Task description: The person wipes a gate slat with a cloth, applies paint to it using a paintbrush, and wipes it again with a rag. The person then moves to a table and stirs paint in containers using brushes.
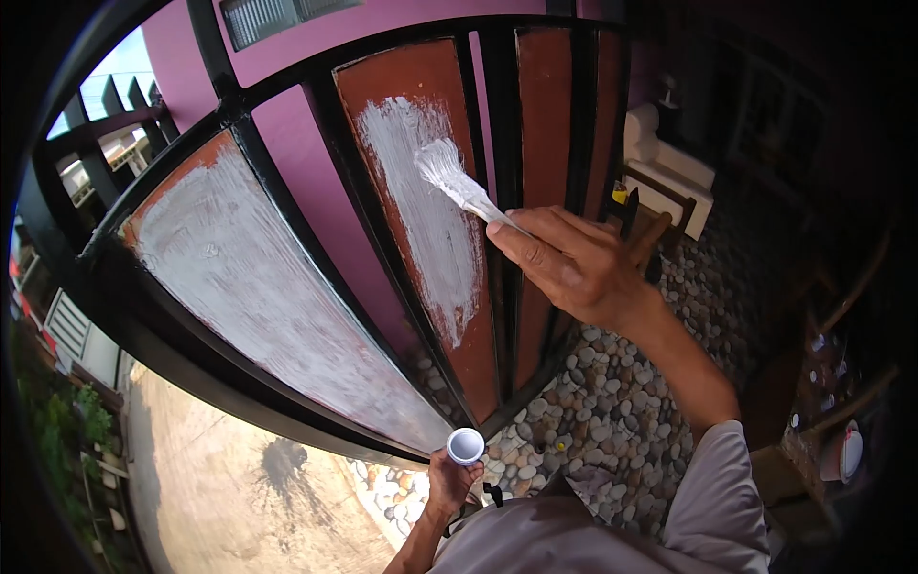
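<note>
My right hand [579,263] grips a paintbrush [457,180] whose bristles are coated white. The bristles rest on, or very near, a reddish-brown gate panel [397,72], over a streaky patch of white paint [426,230] down its middle. Low in the view, my left hand [449,483] is wrapped round a small white cup [466,446]; its inside looks pale, and how much paint it holds I cannot tell. To the left, a wider panel [239,258] is mostly covered in white paint, with reddish-brown showing at its upper edge.
Black metal bars [335,172] frame the panels. Further right is another reddish-brown panel [543,105] without white paint. Pebbled flooring [612,402] lies below, and a pale concrete surface [210,450] with a dark stain is outside the gate. A wooden chair [660,206] stands behind my right hand.
</note>
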Action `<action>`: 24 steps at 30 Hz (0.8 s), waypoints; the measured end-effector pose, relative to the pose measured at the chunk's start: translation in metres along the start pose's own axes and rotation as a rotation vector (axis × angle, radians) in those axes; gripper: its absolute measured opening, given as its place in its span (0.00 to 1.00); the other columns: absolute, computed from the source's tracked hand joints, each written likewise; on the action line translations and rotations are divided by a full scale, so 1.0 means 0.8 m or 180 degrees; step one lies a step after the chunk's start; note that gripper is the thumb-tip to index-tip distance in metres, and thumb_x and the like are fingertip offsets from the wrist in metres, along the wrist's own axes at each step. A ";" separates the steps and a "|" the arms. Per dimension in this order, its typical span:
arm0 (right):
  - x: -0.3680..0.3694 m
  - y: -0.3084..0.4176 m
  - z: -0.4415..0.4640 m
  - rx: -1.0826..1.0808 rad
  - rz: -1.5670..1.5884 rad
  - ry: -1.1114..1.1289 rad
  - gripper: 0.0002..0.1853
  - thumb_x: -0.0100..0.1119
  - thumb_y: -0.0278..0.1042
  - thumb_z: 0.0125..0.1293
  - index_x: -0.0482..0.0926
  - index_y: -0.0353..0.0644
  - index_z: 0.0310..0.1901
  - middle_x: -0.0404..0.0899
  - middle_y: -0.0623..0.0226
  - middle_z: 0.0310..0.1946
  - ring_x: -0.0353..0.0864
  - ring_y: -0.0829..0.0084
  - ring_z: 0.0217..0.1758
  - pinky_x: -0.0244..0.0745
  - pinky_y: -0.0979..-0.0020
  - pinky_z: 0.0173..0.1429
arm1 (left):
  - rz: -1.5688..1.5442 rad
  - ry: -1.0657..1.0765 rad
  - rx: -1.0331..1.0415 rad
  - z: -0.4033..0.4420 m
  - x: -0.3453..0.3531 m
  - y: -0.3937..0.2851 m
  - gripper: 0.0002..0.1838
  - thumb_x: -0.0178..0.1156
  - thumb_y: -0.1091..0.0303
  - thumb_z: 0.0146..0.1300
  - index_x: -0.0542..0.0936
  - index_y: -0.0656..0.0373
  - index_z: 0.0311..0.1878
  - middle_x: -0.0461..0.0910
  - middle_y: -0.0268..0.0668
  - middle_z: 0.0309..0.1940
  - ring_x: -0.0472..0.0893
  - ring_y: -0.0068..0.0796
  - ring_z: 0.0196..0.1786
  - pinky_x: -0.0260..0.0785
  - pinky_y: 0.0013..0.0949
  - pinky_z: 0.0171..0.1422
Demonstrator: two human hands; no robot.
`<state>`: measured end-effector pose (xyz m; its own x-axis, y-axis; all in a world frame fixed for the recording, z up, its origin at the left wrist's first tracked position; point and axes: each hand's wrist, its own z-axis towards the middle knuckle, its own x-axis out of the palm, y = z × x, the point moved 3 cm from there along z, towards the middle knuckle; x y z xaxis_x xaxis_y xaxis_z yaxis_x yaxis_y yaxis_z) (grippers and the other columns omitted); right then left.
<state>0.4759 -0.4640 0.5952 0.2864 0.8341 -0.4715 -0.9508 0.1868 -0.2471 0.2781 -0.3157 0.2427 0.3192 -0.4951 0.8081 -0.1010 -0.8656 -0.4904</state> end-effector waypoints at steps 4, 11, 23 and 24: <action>0.032 0.050 -0.080 0.0063 0.0385 0.1280 0.20 0.56 0.24 0.55 0.74 0.35 0.52 0.74 0.59 0.44 0.78 0.66 0.46 0.80 0.69 0.43 | 0.0111 -0.0018 0.0048 -0.005 0.011 -0.005 0.27 0.50 0.47 0.62 0.72 0.62 0.53 0.80 0.47 0.43 0.82 0.32 0.36 0.76 0.33 0.45; -0.023 0.029 -0.008 0.0221 0.0235 -0.0134 0.23 0.66 0.21 0.50 0.77 0.38 0.51 0.77 0.64 0.36 0.81 0.69 0.32 0.80 0.72 0.33 | 0.0155 -0.0253 0.0008 -0.007 0.011 -0.008 0.25 0.49 0.48 0.61 0.73 0.59 0.50 0.81 0.41 0.39 0.81 0.31 0.33 0.75 0.32 0.42; 0.107 0.092 -0.176 0.0595 0.0428 0.0551 0.25 0.60 0.18 0.50 0.76 0.35 0.54 0.76 0.56 0.48 0.81 0.59 0.45 0.82 0.66 0.46 | 0.0028 -0.0259 0.0123 -0.012 -0.007 -0.018 0.25 0.50 0.49 0.62 0.73 0.61 0.52 0.81 0.42 0.40 0.83 0.33 0.35 0.77 0.34 0.44; 0.121 0.100 -0.201 0.0666 0.0539 0.0604 0.26 0.59 0.18 0.50 0.75 0.36 0.55 0.75 0.56 0.49 0.80 0.58 0.46 0.81 0.66 0.47 | 0.0041 -0.0271 0.0145 -0.012 -0.011 -0.018 0.25 0.50 0.49 0.62 0.73 0.61 0.52 0.81 0.42 0.39 0.83 0.33 0.35 0.77 0.34 0.43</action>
<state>0.4466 -0.4519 0.3933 0.1203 0.7544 -0.6453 -0.9848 0.1726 0.0182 0.2674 -0.2996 0.2461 0.3973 -0.4963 0.7720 -0.0633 -0.8540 -0.5164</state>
